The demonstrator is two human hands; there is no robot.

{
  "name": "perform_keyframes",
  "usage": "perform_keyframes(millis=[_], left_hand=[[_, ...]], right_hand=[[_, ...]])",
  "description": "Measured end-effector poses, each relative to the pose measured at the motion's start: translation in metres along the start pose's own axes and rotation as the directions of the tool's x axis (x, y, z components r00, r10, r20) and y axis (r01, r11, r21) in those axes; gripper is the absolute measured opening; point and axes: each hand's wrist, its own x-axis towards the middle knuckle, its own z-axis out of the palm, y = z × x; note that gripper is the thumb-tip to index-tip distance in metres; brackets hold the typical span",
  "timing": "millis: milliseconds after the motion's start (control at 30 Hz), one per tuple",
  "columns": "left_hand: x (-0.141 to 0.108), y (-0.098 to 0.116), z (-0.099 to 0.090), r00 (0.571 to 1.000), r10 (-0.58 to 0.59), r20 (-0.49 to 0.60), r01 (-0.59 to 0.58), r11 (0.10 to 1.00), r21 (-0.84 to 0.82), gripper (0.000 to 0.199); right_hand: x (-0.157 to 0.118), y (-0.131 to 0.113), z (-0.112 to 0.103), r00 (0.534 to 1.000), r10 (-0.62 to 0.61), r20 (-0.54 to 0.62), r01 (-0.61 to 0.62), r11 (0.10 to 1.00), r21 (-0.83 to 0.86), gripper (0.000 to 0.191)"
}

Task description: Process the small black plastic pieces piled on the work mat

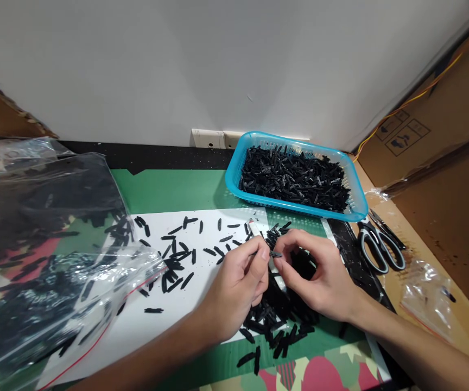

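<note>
My left hand [240, 279] is closed, its thumb and forefinger pinching one end of a small thin black piece [276, 254]. The thumb and forefinger of my right hand [319, 271] close on the other end, the remaining fingers curled. What the piece is made of cannot be made out. Below both hands lies a heap of similar black pieces [261, 320], partly covered by them. A narrow white object [254, 228] with a reddish tip shows just behind my left fingers; the rest is hidden. More strips are scattered over the white paper [202, 231] to the left.
A blue plastic basket [299, 209] full of black pieces stands at the back. A clear zip bag [51, 184] with black pieces covers the left side. Scissors [381, 247] and a small clear bag [428, 298] lie at right beside a cardboard box [433, 130].
</note>
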Motion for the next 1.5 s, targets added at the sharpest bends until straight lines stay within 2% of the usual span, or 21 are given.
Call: perform_keyframes(millis=[100,167,267,333,400,467,533,567,633,667,733,767,800,833,933,1000,1033,1167,1333,1400,1500], left_hand=[[-0.001,-0.002,-0.001,1.000,0.000,-0.004,0.000,1.000,0.013,0.045],[-0.001,-0.004,-0.002,1.000,-0.005,-0.002,0.005,1.000,0.027,0.045],[-0.002,-0.006,-0.003,1.000,-0.016,-0.001,0.017,0.998,0.058,0.048],[-0.002,-0.005,-0.004,0.999,-0.034,-0.003,0.034,0.997,0.074,0.050],[-0.002,-0.004,-0.005,0.999,-0.051,0.002,0.051,0.996,0.070,0.050],[-0.002,-0.002,-0.004,0.998,-0.056,0.006,0.055,0.998,0.043,0.049],[-0.002,0.001,-0.003,0.999,-0.051,0.005,0.051,0.999,0.013,0.049],[-0.002,0.002,-0.003,0.999,-0.050,0.007,0.050,0.999,0.000,0.048],[-0.002,0.003,-0.002,0.999,-0.049,0.005,0.049,0.999,-0.007,0.047],[-0.002,0.004,-0.001,0.999,-0.035,-0.008,0.036,0.999,0.008,0.047],[-0.002,0.005,-0.001,0.999,0.016,-0.040,-0.013,0.998,0.056,0.048],[-0.001,0.005,-0.001,0.997,0.047,-0.057,-0.042,0.995,0.088,0.048],[-0.001,0.006,-0.001,0.995,0.072,-0.067,-0.064,0.992,0.113,0.048],[-0.001,0.006,-0.001,0.993,0.090,-0.075,-0.079,0.987,0.137,0.048],[0.000,0.008,-0.002,0.989,0.119,-0.091,-0.100,0.977,0.187,0.047],[0.000,0.009,-0.001,0.990,0.111,-0.082,-0.095,0.979,0.181,0.047],[0.000,0.009,-0.001,0.993,0.097,-0.073,-0.084,0.983,0.164,0.047],[-0.002,0.008,0.000,0.999,0.013,-0.049,-0.010,0.998,0.061,0.047],[-0.003,0.007,0.001,0.996,-0.088,-0.020,0.086,0.992,-0.091,0.045],[-0.003,0.006,0.001,0.996,-0.094,0.007,0.094,0.988,-0.125,0.044],[-0.002,0.006,0.001,0.997,-0.076,0.024,0.079,0.984,-0.162,0.043]], right_hand=[[0.000,-0.001,-0.001,0.995,-0.098,-0.012,0.097,0.992,-0.076,0.007],[0.001,-0.001,-0.001,0.975,-0.224,-0.006,0.218,0.957,-0.193,0.009],[0.003,0.004,-0.007,0.902,-0.430,0.038,0.409,0.825,-0.389,0.011],[0.007,0.011,-0.017,0.861,-0.509,0.014,0.442,0.733,-0.516,0.012],[0.013,0.019,-0.029,0.835,-0.541,-0.105,0.337,0.652,-0.680,0.013],[0.018,0.026,-0.041,0.812,-0.518,-0.267,0.109,0.586,-0.803,0.012],[0.021,0.029,-0.047,0.810,-0.461,-0.363,-0.036,0.579,-0.815,0.022],[0.021,0.028,-0.046,0.823,-0.443,-0.356,-0.025,0.598,-0.801,0.028],[0.015,0.022,-0.037,0.830,-0.515,-0.213,0.183,0.613,-0.769,0.031],[0.011,0.018,-0.030,0.802,-0.589,-0.101,0.335,0.583,-0.740,0.029],[0.003,0.007,-0.011,0.667,-0.734,0.126,0.614,0.447,-0.650,0.021],[-0.001,0.003,-0.001,0.613,-0.772,0.166,0.684,0.413,-0.601,0.015],[-0.003,-0.001,0.008,0.601,-0.781,0.167,0.709,0.425,-0.563,0.012],[-0.005,-0.003,0.015,0.584,-0.794,0.169,0.735,0.429,-0.525,0.017],[-0.007,-0.006,0.023,0.669,-0.726,0.158,0.697,0.540,-0.472,0.030],[-0.008,-0.005,0.021,0.731,-0.659,0.177,0.655,0.607,-0.450,0.029],[-0.008,-0.004,0.019,0.746,-0.641,0.182,0.644,0.625,-0.441,0.026],[-0.009,0.001,0.014,0.758,-0.635,0.150,0.630,0.653,-0.421,0.017],[-0.009,0.007,0.008,0.797,-0.595,0.104,0.582,0.710,-0.397,0.019],[-0.007,0.008,-0.001,0.792,-0.604,0.087,0.571,0.684,-0.453,0.018],[-0.001,0.010,-0.014,0.750,-0.649,0.129,0.593,0.572,-0.567,0.015]])
